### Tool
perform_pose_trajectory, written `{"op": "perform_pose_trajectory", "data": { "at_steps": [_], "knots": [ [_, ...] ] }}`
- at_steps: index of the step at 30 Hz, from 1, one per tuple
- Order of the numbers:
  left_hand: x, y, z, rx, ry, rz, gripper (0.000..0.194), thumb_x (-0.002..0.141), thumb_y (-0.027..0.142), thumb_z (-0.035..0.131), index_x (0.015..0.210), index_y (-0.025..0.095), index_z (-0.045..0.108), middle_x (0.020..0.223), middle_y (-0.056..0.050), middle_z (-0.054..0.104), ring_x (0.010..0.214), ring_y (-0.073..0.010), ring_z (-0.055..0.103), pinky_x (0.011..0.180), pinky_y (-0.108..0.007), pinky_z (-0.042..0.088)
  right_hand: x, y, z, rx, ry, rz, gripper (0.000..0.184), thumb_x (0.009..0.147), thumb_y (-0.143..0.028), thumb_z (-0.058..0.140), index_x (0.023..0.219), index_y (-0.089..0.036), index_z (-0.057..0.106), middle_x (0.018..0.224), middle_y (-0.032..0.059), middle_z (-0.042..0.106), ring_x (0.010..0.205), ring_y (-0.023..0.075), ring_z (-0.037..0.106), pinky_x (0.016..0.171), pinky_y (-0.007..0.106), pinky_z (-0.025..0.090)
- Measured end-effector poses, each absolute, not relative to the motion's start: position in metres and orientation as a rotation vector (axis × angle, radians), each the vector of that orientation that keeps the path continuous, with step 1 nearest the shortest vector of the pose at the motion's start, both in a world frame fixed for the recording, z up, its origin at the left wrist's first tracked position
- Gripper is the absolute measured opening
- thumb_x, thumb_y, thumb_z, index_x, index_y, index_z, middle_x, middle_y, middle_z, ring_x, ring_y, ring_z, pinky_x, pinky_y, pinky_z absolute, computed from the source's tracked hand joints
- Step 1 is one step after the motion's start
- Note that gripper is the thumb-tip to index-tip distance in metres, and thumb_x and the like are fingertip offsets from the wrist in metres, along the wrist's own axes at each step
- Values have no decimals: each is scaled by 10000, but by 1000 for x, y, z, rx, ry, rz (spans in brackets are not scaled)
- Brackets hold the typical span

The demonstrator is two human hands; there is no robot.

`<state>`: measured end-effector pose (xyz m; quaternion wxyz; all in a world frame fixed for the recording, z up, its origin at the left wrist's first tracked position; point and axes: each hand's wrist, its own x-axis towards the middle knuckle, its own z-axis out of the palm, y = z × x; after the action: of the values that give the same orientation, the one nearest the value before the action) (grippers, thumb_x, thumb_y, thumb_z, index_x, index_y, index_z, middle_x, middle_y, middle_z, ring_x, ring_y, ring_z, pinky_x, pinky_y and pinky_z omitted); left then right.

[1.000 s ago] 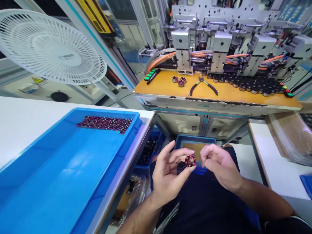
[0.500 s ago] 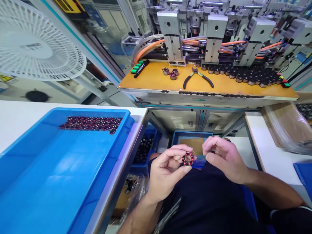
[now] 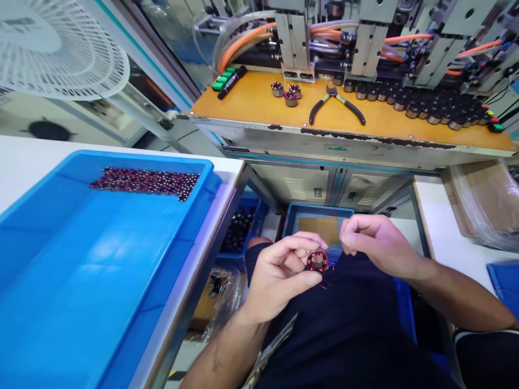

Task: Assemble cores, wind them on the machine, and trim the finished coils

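Observation:
My left hand [image 3: 279,278] pinches a small round wound coil part [image 3: 317,260], black with red windings, over my lap. My right hand [image 3: 375,243] is closed just right of it, fingertips pinched together near thin red wire ends that trail from the part; what they grip is too fine to make out. A big blue tray [image 3: 73,281] lies on the white table to my left, with several similar red and black parts [image 3: 146,181] lined up along its far wall.
The yellow machine shelf [image 3: 263,105] ahead carries pliers [image 3: 336,105], three loose coil parts [image 3: 287,93], a row of dark parts [image 3: 421,105] and a black marker [image 3: 232,82]. A white fan [image 3: 60,48] stands at upper left. Small blue bins [image 3: 318,216] sit below the shelf.
The view has tilted down and toward the machine. My hands have drawn closer together, and the right fingers have closed into a pinch beside the part.

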<state>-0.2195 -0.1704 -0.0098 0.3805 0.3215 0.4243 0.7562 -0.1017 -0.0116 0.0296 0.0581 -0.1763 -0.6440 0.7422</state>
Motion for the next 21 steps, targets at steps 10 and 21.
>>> {"op": "perform_pose_trajectory", "data": {
  "at_steps": [10, 21],
  "knots": [
    [-219, -167, -5, 799, 1130, 1880, 278, 690, 132, 803, 951, 218, 764, 996, -74, 698, 814, -140, 683, 684, -193, 562, -87, -18, 22, -496, -1805, 2486, 329, 803, -406, 707, 644, -149, 577, 578, -14, 561, 547, 90, 497, 558, 234, 399],
    [-212, -166, 8, 753, 1017, 1649, 297, 682, 178, 813, 975, 204, 772, 741, -36, 706, 620, -121, 634, 573, -206, 536, -123, 4, 59, 129, -2347, 1988, 155, 803, -259, 709, 714, -146, 654, 770, 4, 598, 710, 100, 549, 689, 241, 464]
  ]
}}
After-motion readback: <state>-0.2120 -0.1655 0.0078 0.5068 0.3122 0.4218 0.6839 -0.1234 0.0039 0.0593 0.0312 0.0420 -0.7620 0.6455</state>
